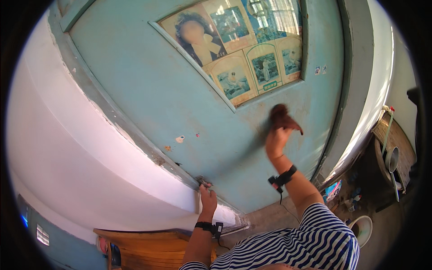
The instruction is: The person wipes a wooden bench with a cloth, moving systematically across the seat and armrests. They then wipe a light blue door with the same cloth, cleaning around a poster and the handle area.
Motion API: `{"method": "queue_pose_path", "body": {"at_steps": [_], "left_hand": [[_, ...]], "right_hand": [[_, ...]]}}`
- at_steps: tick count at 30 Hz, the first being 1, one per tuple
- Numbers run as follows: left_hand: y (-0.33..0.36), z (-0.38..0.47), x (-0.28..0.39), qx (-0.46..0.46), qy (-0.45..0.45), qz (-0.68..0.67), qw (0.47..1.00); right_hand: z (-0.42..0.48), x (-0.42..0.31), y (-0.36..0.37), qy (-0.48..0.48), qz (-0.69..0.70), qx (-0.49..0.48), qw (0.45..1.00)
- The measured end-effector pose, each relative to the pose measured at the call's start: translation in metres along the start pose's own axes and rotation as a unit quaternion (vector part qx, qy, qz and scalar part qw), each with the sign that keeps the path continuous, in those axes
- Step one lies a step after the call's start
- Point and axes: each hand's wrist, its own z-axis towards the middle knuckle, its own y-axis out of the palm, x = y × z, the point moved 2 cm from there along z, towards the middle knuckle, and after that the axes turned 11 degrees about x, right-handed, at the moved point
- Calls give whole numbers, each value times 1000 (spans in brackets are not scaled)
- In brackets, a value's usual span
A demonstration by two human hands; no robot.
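Observation:
Before me is a light blue-green door with a framed pane of old pictures in its upper part. My right hand grips a dark reddish-brown cloth, blurred, against the door just below the pane's lower edge. At the door's left edge, my left hand has its fingers on a worn metal latch or handle. Smudges and torn sticker remnants mark the door's surface between the latch and the pane.
A wooden bench or chair stands at lower left beside the pale wall. On the right are a white bucket, a ladle on a large dark container with a woven cover, and floor clutter. A cable hangs from my right wristband.

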Motion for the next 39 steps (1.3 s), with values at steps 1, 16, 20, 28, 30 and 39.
{"method": "queue_pose_path", "body": {"at_steps": [1, 16, 20, 28, 30, 39], "left_hand": [[0, 0, -1, 3, 9, -5, 1000], [-2, 3, -5, 10, 12, -25, 1000], [0, 0, 3, 21, 39, 33, 998], [5, -2, 2, 49, 8, -1, 999], [4, -1, 1, 47, 24, 40, 998], [5, -2, 4, 47, 44, 46, 997]], "right_hand": [[-30, -1, 6, 74, 46, -79, 993], [-52, -17, 69, -491, -199, -559, 638], [46, -55, 67, -546, -141, -476, 675], [173, -104, 82, -535, -374, -145, 743], [196, -106, 113, -549, -425, -103, 713], [186, -143, 280, -549, -322, -58, 769]]}}
